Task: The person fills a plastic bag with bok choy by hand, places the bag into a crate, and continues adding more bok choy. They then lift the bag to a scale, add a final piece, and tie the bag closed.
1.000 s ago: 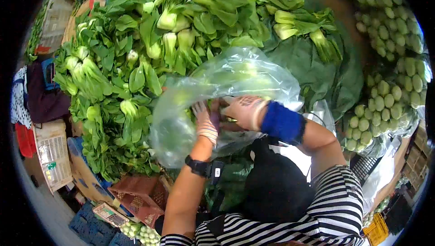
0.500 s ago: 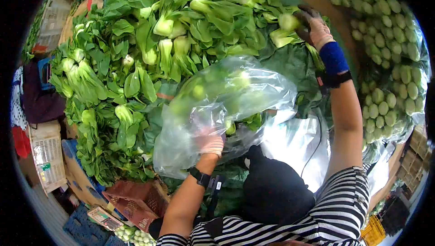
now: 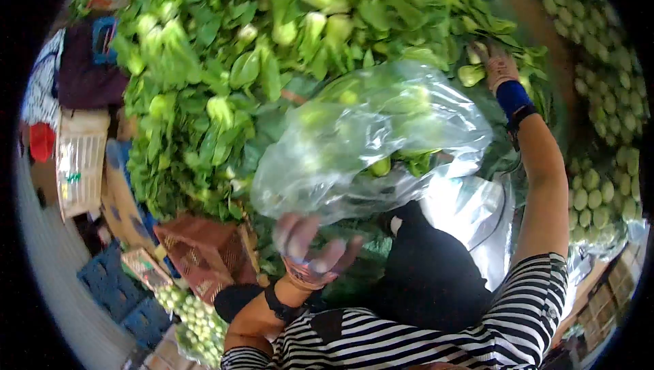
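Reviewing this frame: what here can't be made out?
- Head view, left hand: motion-blurred, so whether it grips the plastic bag is unclear.
- Right hand: its fingertips are buried among bok choy leaves, hiding the grip.
- Bag contents: blurred behind glare and crumpled film.
- Round vegetables, right side: cut off by the lens edge.

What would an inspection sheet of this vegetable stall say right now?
Surface: hidden under the bok choy heap.
Job's things: clear bag with greens inside.
Clutter: white crate, brown crate, bagged green heads.
Hands: left hand with fingers spread under the bag; right hand on the heap, grip unclear.
Cables: thin dark cord beside the right arm.
Surroundings: dark cloth at the left.
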`<control>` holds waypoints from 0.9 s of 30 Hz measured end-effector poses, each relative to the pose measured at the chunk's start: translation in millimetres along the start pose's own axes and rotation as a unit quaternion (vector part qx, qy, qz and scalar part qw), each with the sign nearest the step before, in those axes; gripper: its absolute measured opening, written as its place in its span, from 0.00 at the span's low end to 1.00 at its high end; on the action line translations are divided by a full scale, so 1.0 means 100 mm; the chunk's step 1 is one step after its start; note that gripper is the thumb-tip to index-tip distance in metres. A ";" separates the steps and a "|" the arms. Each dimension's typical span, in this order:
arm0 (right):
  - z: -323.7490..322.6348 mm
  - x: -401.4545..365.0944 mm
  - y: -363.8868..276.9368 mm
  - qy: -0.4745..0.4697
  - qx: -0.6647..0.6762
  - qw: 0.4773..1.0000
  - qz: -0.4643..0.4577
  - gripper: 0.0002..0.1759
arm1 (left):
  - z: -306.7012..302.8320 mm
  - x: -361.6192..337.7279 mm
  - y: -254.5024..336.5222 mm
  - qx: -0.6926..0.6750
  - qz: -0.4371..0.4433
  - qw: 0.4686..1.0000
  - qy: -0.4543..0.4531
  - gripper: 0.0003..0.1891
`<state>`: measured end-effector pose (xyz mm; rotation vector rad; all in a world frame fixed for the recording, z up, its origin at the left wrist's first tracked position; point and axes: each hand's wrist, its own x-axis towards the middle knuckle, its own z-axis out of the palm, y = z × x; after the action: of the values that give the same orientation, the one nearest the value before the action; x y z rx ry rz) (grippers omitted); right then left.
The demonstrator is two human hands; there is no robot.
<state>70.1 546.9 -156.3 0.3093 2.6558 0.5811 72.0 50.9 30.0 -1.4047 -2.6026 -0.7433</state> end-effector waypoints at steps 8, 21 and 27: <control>0.27 0.15 0.38 0.174 0.426 0.884 0.079 0.23 | 0.32 -0.11 -0.75 0.047 -0.439 0.895 0.058 0.35; -2.77 -1.36 -0.97 -0.108 0.562 0.676 -0.464 0.43 | -0.05 0.07 -0.97 -0.553 -0.569 0.575 0.197 0.14; -2.28 -0.42 -2.17 -0.026 0.348 0.876 -0.332 0.27 | -0.17 -0.06 -1.16 -0.590 -0.491 0.638 0.057 0.15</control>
<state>-17.3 261.3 -47.7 -0.3944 2.5760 -0.6009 -20.3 -14.9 0.2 0.4467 -2.4808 -2.8150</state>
